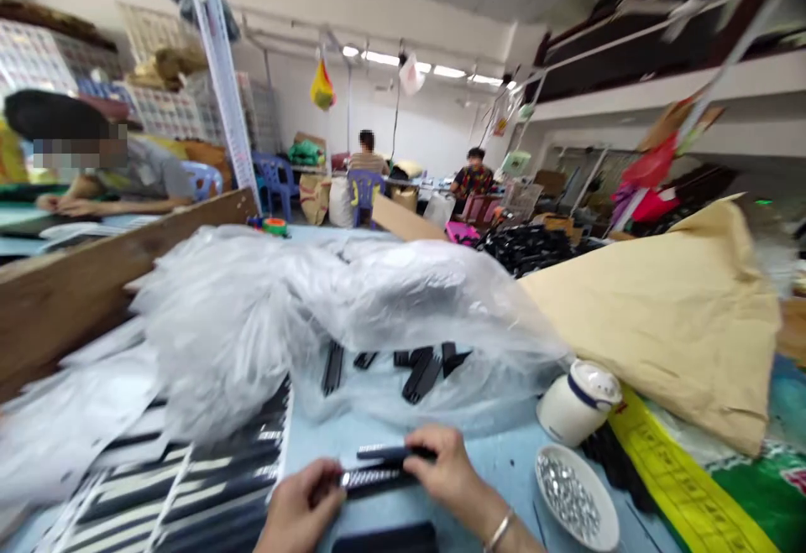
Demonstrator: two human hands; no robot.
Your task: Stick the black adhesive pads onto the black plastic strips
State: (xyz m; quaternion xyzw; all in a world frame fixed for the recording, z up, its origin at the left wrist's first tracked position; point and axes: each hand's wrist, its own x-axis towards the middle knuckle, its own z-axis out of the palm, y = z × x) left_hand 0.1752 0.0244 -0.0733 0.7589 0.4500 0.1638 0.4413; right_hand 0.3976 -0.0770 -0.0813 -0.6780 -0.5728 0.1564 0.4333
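In the head view, my left hand (306, 503) is closed on the left end of a dark comb-like strip (371, 477) with a row of light, shiny teeth. My right hand (447, 469) pinches a second black comb-like piece (384, 452) just above it. Its fingers also touch the strip's right end. The two pieces lie nearly parallel, and their covered ends are hidden. Below my hands a black flat object (385, 539) rests on the blue table (497, 452). Ahead, several black slotted pieces (423, 375) lie at the mouth of a clear plastic bag (403, 293).
At right stand a white bowl of small shiny metal parts (570, 494), a lidded white jar (576, 402) and a large brown paper bag (667, 310). Rows of dark strips (207, 486) lie at left beside a wooden board (113, 276). A person (126, 159) works beyond it.
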